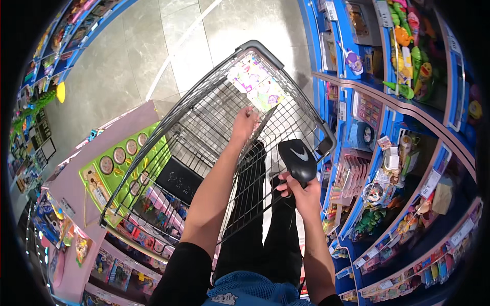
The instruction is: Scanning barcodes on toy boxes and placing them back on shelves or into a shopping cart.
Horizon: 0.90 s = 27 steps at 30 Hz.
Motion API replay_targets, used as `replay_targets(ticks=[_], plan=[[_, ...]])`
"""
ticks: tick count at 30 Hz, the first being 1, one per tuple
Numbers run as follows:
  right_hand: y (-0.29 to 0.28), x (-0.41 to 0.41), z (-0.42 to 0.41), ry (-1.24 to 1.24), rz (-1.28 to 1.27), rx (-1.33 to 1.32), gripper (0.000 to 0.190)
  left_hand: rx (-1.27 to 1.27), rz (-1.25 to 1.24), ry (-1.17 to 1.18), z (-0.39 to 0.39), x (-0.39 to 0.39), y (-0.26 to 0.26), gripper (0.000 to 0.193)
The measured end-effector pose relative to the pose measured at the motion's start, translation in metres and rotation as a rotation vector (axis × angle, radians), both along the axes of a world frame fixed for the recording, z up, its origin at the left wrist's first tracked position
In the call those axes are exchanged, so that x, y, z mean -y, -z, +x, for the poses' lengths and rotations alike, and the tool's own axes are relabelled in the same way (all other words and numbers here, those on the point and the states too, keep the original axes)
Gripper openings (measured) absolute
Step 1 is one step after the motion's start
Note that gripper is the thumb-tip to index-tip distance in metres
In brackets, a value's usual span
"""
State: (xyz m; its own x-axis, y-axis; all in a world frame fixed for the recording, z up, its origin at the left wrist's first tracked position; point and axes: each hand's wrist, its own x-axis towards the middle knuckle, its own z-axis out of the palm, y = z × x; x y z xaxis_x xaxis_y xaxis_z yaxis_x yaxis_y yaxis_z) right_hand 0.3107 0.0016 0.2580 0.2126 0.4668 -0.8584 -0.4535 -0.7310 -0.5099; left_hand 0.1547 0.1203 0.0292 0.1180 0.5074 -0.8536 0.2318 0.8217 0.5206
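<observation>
A wire shopping cart (183, 95) stands before me. In its far end lie two colourful printed packs (249, 74), side by side. My left hand (245, 124) is inside the cart just short of the packs, its fingers curled; whether it holds anything is hard to see. My right hand (300, 189) grips the handle of a black handheld barcode scanner (296, 157) near the cart's right side. A black panel (180, 179) with small markings is at the cart's left part.
Blue shelves (367, 82) packed with toys and price tags rise close on the right. A pink display stand (111, 132) with a green toy tray (124, 164) adjoins the cart's left side. More toy shelves (61, 61) stand at the upper left, beyond the grey tiled floor (141, 49).
</observation>
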Motion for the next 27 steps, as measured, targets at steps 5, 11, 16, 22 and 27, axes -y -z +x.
replay_targets(ticks=[5, 11, 16, 22, 27], plan=[[0.002, -0.003, 0.005, -0.06, 0.039, 0.026, 0.026, -0.07, -0.102, -0.019, 0.01, -0.005, 0.035, 0.048], [0.005, -0.001, 0.009, -0.069, 0.03, -0.005, 0.026, -0.023, -0.112, -0.236, 0.025, -0.001, 0.029, 0.03], [0.006, -0.003, 0.009, 0.019, 0.022, -0.063, 0.022, 0.003, -0.1, -0.336, 0.028, -0.002, 0.022, 0.009], [0.008, 0.001, 0.005, 0.019, 0.047, -0.067, 0.021, 0.064, -0.114, -0.368, 0.015, -0.003, -0.003, 0.007], [-0.005, 0.014, 0.01, 0.003, 0.089, -0.058, 0.02, 0.055, -0.081, -0.294, -0.009, 0.005, -0.051, 0.009]])
